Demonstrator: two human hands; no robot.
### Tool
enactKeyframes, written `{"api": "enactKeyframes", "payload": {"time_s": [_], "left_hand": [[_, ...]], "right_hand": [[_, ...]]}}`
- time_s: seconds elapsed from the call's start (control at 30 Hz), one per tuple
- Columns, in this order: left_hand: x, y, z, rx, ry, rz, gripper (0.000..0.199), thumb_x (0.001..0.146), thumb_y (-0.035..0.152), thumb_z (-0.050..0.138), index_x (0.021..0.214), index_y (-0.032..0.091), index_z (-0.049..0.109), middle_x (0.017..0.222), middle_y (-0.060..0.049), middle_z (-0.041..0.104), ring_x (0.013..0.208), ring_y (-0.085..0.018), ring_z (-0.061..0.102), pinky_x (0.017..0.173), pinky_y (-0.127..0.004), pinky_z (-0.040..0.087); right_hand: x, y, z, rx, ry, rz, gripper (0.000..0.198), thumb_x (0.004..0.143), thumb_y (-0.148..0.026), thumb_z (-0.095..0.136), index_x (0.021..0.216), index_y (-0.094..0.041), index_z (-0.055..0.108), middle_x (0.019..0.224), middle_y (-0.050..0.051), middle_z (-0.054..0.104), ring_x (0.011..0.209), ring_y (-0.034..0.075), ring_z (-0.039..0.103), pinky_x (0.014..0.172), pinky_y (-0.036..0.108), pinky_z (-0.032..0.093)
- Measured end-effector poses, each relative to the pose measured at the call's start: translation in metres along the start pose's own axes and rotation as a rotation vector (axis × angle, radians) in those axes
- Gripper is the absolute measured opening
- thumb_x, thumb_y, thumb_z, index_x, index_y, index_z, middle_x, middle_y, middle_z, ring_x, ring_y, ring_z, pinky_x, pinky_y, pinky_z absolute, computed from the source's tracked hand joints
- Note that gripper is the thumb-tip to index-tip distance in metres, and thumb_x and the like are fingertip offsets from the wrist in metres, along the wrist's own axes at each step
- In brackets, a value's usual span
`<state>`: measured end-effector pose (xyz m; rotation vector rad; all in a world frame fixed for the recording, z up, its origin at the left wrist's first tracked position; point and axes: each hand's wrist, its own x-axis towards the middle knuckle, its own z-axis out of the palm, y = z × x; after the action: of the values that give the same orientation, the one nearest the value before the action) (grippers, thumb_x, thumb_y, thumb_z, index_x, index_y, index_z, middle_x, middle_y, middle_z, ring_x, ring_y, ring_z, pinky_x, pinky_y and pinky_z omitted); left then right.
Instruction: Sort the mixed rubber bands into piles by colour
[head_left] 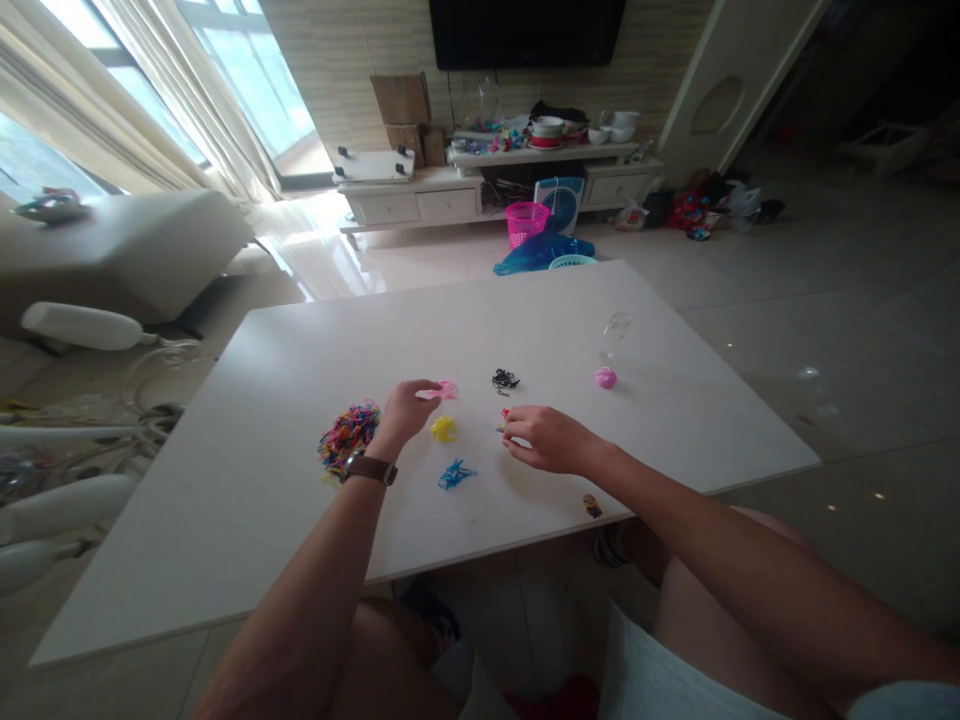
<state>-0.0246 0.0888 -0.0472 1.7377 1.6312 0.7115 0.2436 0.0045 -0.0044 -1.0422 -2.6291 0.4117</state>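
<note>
Small elastic loom bands lie sorted by colour on the white table point(300, 350). My left hand point(405, 410), with a brown-strapped watch on its wrist, pinches at the pink bands point(448, 389); a bit of pink shows between thumb and forefinger. Closed fingers of my right hand point(551, 438) are at some red bands point(505, 412), which they partly cover; what they grip is too small to make out. Between the hands are a yellow pile point(444, 430), a blue pile point(456, 474) and a black pile point(505, 380). A large mixed-colour heap point(349, 436) sits beside my left wrist.
A pink round object point(606, 378) and a clear plastic piece point(619, 323) stand at the table's right. A small yellow cartoon figure point(592, 506) lies at the near edge. Beyond the table are a pink basket point(526, 222) and a white cabinet point(416, 207).
</note>
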Motion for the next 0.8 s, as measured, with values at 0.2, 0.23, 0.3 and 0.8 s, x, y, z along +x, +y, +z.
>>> {"api": "enactKeyframes", "payload": {"time_s": [0.2,0.23,0.3,0.8], "left_hand": [[-0.022,0.030,0.007,-0.275,-0.262,0.122,0.029,0.079,0.039,0.070,0.092,0.013,0.075,0.086,-0.011,0.076,0.082,-0.023,0.073,0.068,-0.029,0.054],[-0.027,0.036,0.011,-0.332,-0.336,0.159,0.032,0.079,0.041,0.072,0.094,0.012,0.075,0.090,-0.012,0.077,0.084,-0.023,0.073,0.070,-0.029,0.055],[-0.035,0.046,0.019,-0.421,-0.451,0.209,0.035,0.078,0.040,0.075,0.101,0.013,0.076,0.098,-0.013,0.077,0.087,-0.022,0.073,0.077,-0.032,0.057],[-0.040,0.050,0.023,-0.662,-0.465,0.102,0.028,0.076,0.038,0.080,0.085,0.012,0.077,0.081,-0.009,0.076,0.078,-0.019,0.071,0.078,-0.031,0.056]], "right_hand": [[0.000,0.001,-0.002,0.001,0.013,0.010,0.017,0.095,-0.017,0.055,0.087,-0.016,0.069,0.092,0.008,0.066,0.083,0.019,0.061,0.077,0.031,0.046],[0.000,0.001,-0.002,0.004,0.023,0.007,0.016,0.095,-0.017,0.054,0.089,-0.016,0.069,0.094,0.009,0.067,0.084,0.019,0.061,0.078,0.032,0.047],[0.000,0.001,-0.003,0.008,0.038,-0.002,0.015,0.095,-0.016,0.055,0.095,-0.016,0.070,0.097,0.010,0.067,0.088,0.020,0.062,0.081,0.033,0.048],[0.002,-0.008,-0.007,-0.012,0.053,-0.035,0.018,0.098,-0.018,0.051,0.092,-0.017,0.068,0.092,0.007,0.066,0.084,0.018,0.059,0.077,0.031,0.044]]}}
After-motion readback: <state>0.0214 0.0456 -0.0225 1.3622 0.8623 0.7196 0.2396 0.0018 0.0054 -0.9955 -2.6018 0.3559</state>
